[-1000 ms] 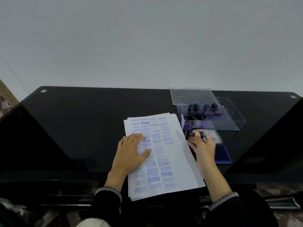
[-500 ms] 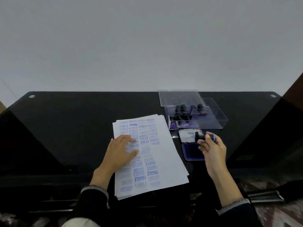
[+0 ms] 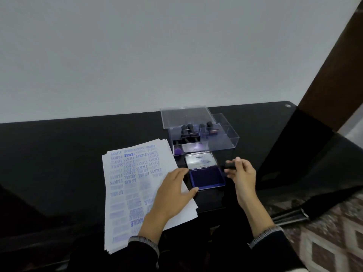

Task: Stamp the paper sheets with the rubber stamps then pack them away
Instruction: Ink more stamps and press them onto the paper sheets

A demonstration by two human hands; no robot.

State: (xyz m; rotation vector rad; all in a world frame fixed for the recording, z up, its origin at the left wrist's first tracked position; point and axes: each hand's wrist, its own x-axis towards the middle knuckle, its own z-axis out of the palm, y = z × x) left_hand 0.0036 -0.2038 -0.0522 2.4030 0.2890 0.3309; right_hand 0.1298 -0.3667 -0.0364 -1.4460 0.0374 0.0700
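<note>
The left hand (image 3: 172, 191) lies flat, fingers extended, on the right edge of the stamped paper stack (image 3: 135, 191) at lower centre of the black tabletop (image 3: 59, 154). The right hand (image 3: 242, 174) pinches a black rubber stamp (image 3: 230, 166) just right of the open ink pad (image 3: 206, 176). The clear box (image 3: 204, 132), above the pad, holds further stamps.

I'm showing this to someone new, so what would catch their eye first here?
Probably the stack of paper sheets, covered in blue stamped words, at the front of the black table. Just right of it, the open ink pad lies between the left hand resting on the paper and the right hand holding a stamp.
</note>
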